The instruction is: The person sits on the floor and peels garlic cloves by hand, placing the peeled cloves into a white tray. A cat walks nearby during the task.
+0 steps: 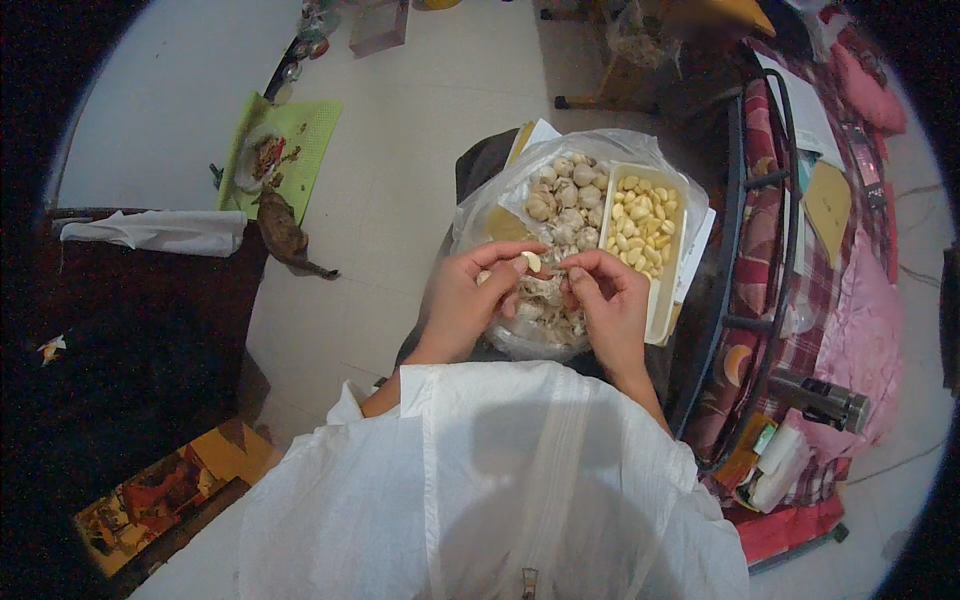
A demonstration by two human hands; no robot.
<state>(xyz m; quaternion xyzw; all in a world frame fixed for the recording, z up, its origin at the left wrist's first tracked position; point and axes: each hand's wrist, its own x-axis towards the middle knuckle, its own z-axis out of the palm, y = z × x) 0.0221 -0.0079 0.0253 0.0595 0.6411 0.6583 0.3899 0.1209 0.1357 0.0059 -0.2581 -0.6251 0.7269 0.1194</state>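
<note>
Between the thumb and fingers of my left hand (484, 281) is a pale garlic clove (531, 261). Just right of it, the thumb and forefinger of my right hand (606, 289) are pinched together on what looks like a scrap of garlic skin (556, 273). Both hands hover over a clear plastic bag (480, 202), where loose papery skins (551, 315) lie below the fingers. Whole garlic bulbs (568, 191) are heaped farther back in the bag. Beside them a cream plastic tray (660, 319) holds many peeled cloves (641, 221).
On the right stands a dark metal bed rail (787, 225) with plaid bedding and a flashlight (821, 401) behind it. A cat (281, 229) is at a food plate (259, 161) on a green mat (319, 142) to the left. A decorated box (172, 487) sits lower left.
</note>
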